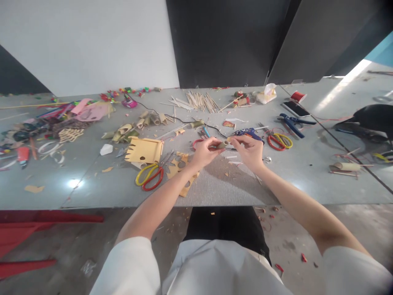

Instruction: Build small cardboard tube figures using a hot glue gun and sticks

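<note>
My left hand (207, 152) is closed around a short bamboo tube (222, 145), held just above the table near its front middle. The fingers of my right hand (248, 148) are pinched at the tube's right end, on a small yellowish piece (228, 139) that may be cardboard. Fingertips hide most of that piece. Behind my right hand lies a dark blue glue gun (252, 132), partly covered by the hand. Red-and-yellow-handled scissors (278, 141) lie to its right. Left of my left forearm are a notched yellow cardboard piece (144, 150) and a second pair of scissors (150, 175).
Cut cardboard scraps (185, 189) lie beside my left forearm. Bamboo pieces (147, 119) and thin wooden sticks (202, 101) are farther back. Blue pliers (292, 124), a phone (296, 108) and a red thread spool (298, 96) rest at right. A dark cable crosses the table's middle.
</note>
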Tool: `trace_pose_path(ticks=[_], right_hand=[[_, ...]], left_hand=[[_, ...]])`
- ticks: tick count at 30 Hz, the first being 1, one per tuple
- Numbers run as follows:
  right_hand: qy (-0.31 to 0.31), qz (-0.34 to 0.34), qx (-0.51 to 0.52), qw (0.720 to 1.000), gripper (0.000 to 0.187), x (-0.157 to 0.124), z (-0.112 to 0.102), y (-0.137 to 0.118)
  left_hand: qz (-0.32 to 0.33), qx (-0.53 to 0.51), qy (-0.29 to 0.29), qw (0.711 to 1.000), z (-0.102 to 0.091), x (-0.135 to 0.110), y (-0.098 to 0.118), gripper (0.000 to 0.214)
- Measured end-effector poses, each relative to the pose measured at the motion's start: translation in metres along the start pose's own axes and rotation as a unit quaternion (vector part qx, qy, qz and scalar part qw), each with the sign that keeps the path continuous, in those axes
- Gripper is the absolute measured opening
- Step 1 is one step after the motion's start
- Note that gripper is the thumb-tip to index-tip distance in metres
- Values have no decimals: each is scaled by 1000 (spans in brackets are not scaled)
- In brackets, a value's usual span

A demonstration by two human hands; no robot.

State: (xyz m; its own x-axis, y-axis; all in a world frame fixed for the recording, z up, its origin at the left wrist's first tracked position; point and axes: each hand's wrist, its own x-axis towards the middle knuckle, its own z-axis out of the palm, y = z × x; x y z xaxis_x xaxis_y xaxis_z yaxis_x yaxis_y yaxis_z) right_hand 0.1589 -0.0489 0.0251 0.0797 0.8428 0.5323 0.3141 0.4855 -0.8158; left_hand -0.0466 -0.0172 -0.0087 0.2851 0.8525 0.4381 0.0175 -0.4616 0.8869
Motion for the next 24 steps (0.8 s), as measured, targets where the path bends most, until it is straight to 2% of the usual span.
trace_pose_path(ticks=[13,24], right_hand=[[-17,-20,-23,999,22,-3,-1,-8],[4,-46,-52,998,21,-4,-3,-10]], left_hand=[[-3,16,-1,1000,0,-1,-6,34],[-1,15,-4,1000,0,-1,-3,33]])
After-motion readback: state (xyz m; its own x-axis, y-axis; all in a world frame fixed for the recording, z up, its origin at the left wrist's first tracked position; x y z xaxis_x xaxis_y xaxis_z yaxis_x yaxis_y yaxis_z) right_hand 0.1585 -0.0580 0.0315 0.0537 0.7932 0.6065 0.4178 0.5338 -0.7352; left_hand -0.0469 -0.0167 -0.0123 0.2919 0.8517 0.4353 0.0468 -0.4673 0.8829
